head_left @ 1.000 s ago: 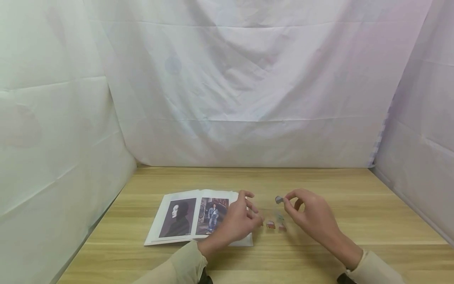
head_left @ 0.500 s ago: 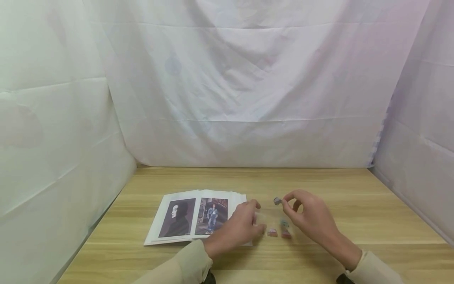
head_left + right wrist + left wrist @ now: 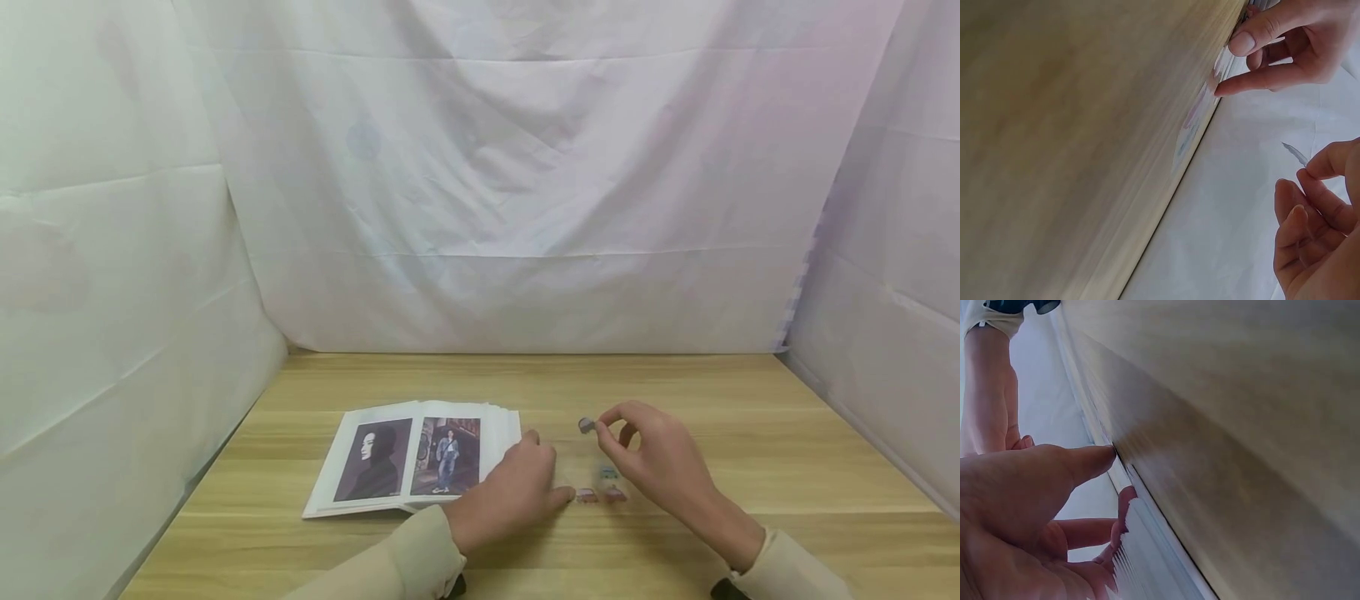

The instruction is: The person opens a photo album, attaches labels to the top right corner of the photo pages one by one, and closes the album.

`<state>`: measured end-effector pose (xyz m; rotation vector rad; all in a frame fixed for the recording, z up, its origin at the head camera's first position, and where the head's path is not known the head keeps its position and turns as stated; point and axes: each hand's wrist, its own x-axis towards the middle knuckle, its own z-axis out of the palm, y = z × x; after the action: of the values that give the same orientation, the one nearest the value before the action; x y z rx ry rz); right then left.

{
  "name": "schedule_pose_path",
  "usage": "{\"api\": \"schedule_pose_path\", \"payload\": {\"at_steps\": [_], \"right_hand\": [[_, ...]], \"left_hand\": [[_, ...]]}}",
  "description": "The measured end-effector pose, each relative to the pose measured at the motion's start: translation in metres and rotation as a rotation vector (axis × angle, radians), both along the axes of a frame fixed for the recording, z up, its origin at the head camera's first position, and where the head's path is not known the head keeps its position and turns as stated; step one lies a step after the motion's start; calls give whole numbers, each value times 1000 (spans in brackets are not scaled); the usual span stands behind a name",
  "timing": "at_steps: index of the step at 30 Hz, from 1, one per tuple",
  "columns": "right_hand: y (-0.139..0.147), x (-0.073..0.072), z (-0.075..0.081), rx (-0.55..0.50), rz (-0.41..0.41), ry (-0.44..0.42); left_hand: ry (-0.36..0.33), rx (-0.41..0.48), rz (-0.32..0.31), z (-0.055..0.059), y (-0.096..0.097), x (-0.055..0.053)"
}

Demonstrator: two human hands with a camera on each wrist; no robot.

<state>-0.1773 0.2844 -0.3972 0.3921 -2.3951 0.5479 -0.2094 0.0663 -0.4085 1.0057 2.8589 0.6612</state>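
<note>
My right hand point(image 3: 663, 458) pinches a small grey sticker point(image 3: 587, 426) between thumb and index finger, raised above the table; in the right wrist view the sticker point(image 3: 1295, 153) shows as a thin curled sliver. Flat on the wood lies a clear sheet point(image 3: 1188, 128) bearing several small stickers, among them a red one point(image 3: 615, 492) and a teal one point(image 3: 607, 472). My left hand point(image 3: 517, 492) rests at the sheet's left side, thumb and index finger stretched out and pressing on it. Its other fingers are bent in beside the pages of an album.
An open photo album point(image 3: 498, 427) with two portrait pictures lies just left of my left hand, which overlaps its right edge. The wooden table point(image 3: 360, 379) is enclosed by white cloth point(image 3: 480, 208) behind and on both sides.
The clear sheet and my left hand have shifted right and nearer to me, and the left fingers have come down on the sheet. My right hand stays almost still with the sticker.
</note>
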Motion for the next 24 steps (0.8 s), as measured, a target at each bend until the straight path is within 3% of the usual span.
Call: {"api": "schedule_pose_path", "payload": {"at_steps": [4,11,14,21,24], "right_hand": [[-1,0,0,-3,5,11],[-5,0,2,1,7,19],[-9,-2,2,8,6,14],[-17,-7,4,14,22,20],[-21,-9,4,7,35,12]], "left_hand": [[15,4,-13,0,-1,1],[-27,52,-11,-3,-5,-2],[0,68,-18,-3,-8,-1],[55,151,-55,10,-33,9],[79,209,-66,18,-52,7]]}}
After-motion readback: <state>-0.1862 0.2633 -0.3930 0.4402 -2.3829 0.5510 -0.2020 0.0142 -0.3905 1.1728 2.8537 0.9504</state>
